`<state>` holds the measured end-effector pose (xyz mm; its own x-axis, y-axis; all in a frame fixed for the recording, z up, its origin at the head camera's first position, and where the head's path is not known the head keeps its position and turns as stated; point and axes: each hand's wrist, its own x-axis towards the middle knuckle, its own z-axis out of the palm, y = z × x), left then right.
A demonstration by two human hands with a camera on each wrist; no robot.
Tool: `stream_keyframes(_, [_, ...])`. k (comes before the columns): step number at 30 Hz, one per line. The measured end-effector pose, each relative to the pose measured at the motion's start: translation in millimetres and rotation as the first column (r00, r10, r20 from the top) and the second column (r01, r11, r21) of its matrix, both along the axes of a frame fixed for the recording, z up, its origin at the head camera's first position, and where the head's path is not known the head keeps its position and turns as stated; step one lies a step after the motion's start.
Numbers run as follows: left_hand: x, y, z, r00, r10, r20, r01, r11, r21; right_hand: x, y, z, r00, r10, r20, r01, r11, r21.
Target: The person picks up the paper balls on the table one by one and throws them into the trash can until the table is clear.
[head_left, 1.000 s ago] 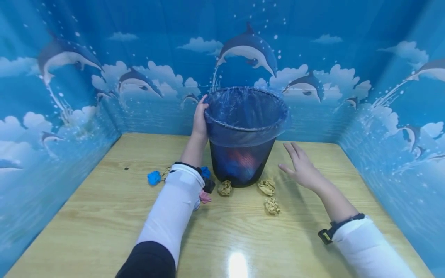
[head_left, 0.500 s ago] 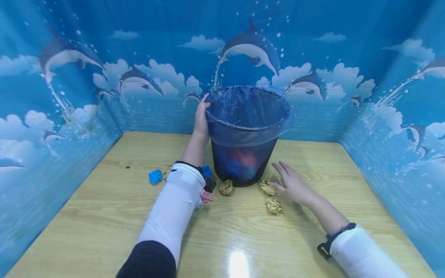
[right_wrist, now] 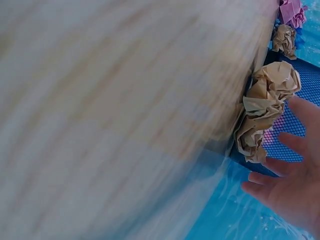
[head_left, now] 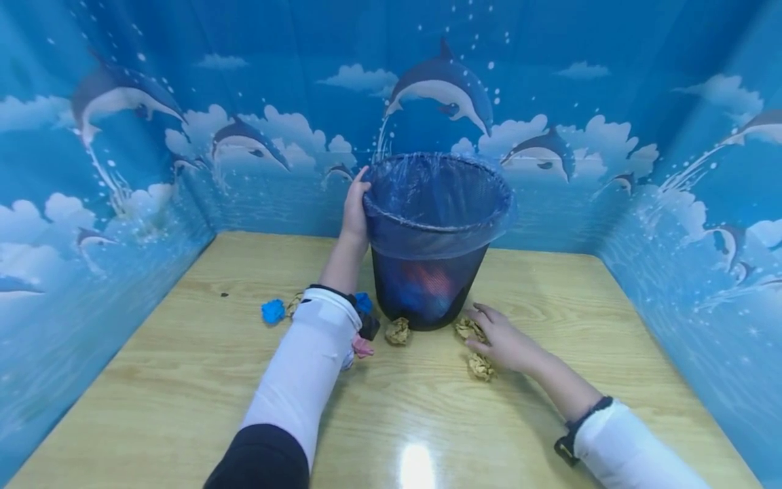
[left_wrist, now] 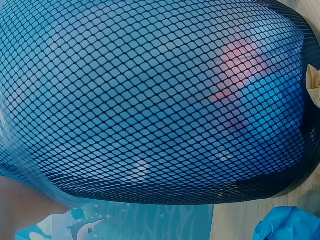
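A black mesh trash can (head_left: 421, 285) with a blue plastic liner folded over its rim stands on the table. My left hand (head_left: 356, 214) holds the can at the left of its rim; in the left wrist view only part of that hand (left_wrist: 25, 207) shows beside the mesh. My right hand (head_left: 504, 343) is low at the can's right, fingers spread and slightly bent over a crumpled brown paper ball (head_left: 468, 330). A second brown paper ball (head_left: 481, 367) lies just below the thumb. In the right wrist view the fingertips are right at the crumpled brown paper (right_wrist: 267, 102).
Another brown paper ball (head_left: 398, 331) lies in front of the can. Left of it are a pink paper ball (head_left: 362, 347), a black one (head_left: 369, 326) and blue ones (head_left: 273, 312), partly behind the left sleeve. A dolphin-print curtain (head_left: 293, 88) surrounds the table (head_left: 183, 380).
My right hand has come down and to the left, from beside the can to the brown paper balls. The left hand stays on the rim.
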<state>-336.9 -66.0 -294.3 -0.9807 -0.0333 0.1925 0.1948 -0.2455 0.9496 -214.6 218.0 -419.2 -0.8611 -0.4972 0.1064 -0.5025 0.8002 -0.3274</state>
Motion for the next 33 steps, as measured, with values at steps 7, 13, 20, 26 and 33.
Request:
stream_keyframes(7, [0.0, -0.8, -1.7, 1.0, 0.005, -0.003, -0.005, 1.0, 0.002, -2.7, -2.3, -3.0, 0.999, 0.041, 0.008, -0.041, 0.999, 0.007])
stream_keyframes(13, [0.9, -1.2, -2.0, 1.0, -0.002, -0.007, 0.002, 1.0, 0.005, -3.8, -2.9, -4.7, 0.996, 0.085, 0.018, -0.086, 0.996, 0.028])
stream_keyframes(20, [1.0, -0.6, -1.2, 1.0, 0.003, -0.01, -0.003, 1.0, -0.019, -8.7, -0.6, -4.2, 0.995, 0.092, 0.03, -0.094, 0.993, 0.066])
stream_keyframes(26, [1.1, -0.6, -1.2, 1.0, 0.002, -0.018, -0.002, 1.0, -0.015, -9.7, 3.4, -2.1, 0.995, 0.093, 0.033, -0.096, 0.99, 0.105])
stream_keyframes(33, [0.0, 0.0, -1.0, 1.0, -0.005, -0.014, 0.005, 1.0, -0.007, -11.0, 4.4, -0.5, 0.995, 0.091, 0.049, -0.096, 0.989, 0.116])
